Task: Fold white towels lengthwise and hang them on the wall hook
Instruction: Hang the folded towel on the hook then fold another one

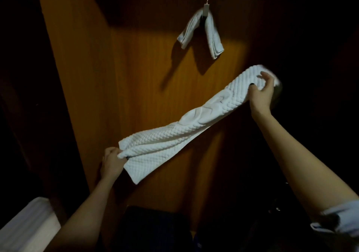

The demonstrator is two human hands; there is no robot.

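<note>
A long white quilted towel (174, 137) is stretched on a slant in front of a wooden panel (136, 67), with its low end at the near left and its high end at the far right. The left hand (111, 161) holds the low end. Its grip is closed round the bunched corner with the fingers curled over the edge, and a loose flap of towel hangs down just right of that hand. The right hand (262, 93) holds the high end, thumb and fingers pinching the cloth, and the last bit of towel passes beyond the fingers, where it is blurred. The towel looks doubled along its length, with a smooth, puckered patch near the middle that breaks the quilted pattern. Farther up the panel, well apart from the held towel, a wall hook (206, 9) carries a hung towel (211, 32). This is a narrower white strip draped over the hook so that its two ends splay left and right, the right end reaching lower. Its shadow falls on the wood below and to the left. The middle of the panel is lit and the sides are dark. At the near left corner lies a striped white cloth (25, 226); what it rests on cannot be told. A pale rolled sleeve (342, 218) shows on the right arm at the near right edge.
</note>
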